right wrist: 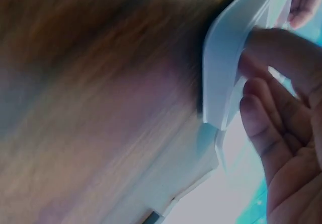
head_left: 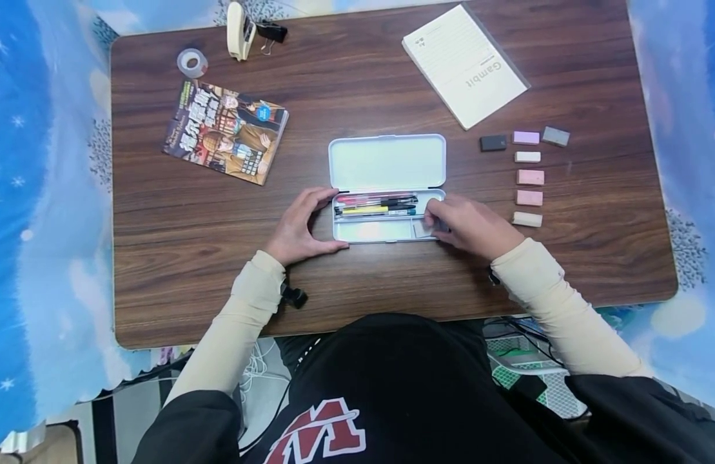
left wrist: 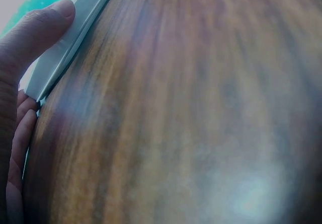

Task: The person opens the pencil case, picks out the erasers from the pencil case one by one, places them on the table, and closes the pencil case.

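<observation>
An open white pencil case (head_left: 373,236) lies on the table with its lid (head_left: 387,162) folded back. Several pens (head_left: 376,205) fill its back compartment. At its left end my left hand (head_left: 302,225) grips the case, thumb at the front edge and fingers at the back corner; the left wrist view has the thumb (left wrist: 50,20) against the side wall. Curled fingers of my right hand (head_left: 470,225) reach into the small front right compartment, beside a small pale piece (head_left: 421,229). In the right wrist view these fingertips dip behind the case wall (right wrist: 224,68), hiding what they touch.
Right of the case lie several erasers, among them a black one (head_left: 493,143), a pink one (head_left: 530,177) and a grey one (head_left: 556,136). Farther back are a notebook (head_left: 467,64), a comic book (head_left: 226,132), a tape roll (head_left: 192,63), a stapler (head_left: 238,31) and a binder clip (head_left: 272,32).
</observation>
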